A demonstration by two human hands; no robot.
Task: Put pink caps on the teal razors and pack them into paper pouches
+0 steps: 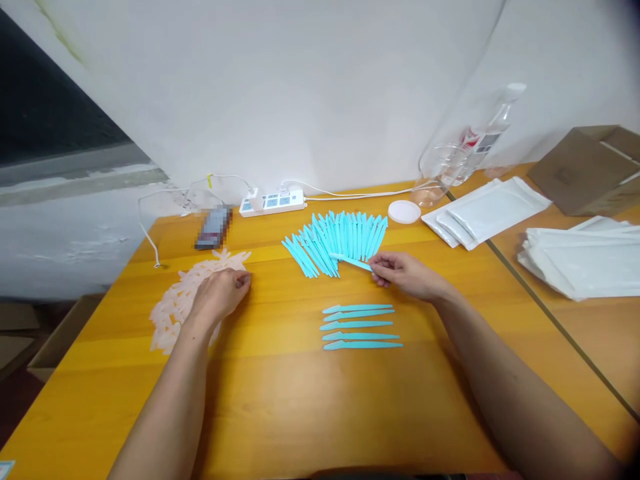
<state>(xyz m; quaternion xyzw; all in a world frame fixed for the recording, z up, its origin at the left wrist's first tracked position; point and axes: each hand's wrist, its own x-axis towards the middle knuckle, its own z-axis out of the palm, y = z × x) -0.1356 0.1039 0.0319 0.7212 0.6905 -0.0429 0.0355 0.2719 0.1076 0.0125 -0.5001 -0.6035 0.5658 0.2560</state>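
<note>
- Right hand (405, 275): fingertips pinched on one end of a blue plastic piece (350, 261), which lies low across the near edge of the blue fan (335, 241).
- Left hand (220, 293): loosely curled, knuckles up, fingers on the pink pile (173, 313); I cannot tell whether it grips a piece.
- Five more blue pieces lie in a neat row (360, 327) on the desk (300, 400), just in front of the right hand and between the two forearms.
- Behind the fan: a power strip (273, 202), a white lid (404, 211) and a clear bottle (465, 157).
- To the right: flat white pouches (487, 210) and a cardboard box (585, 170).
</note>
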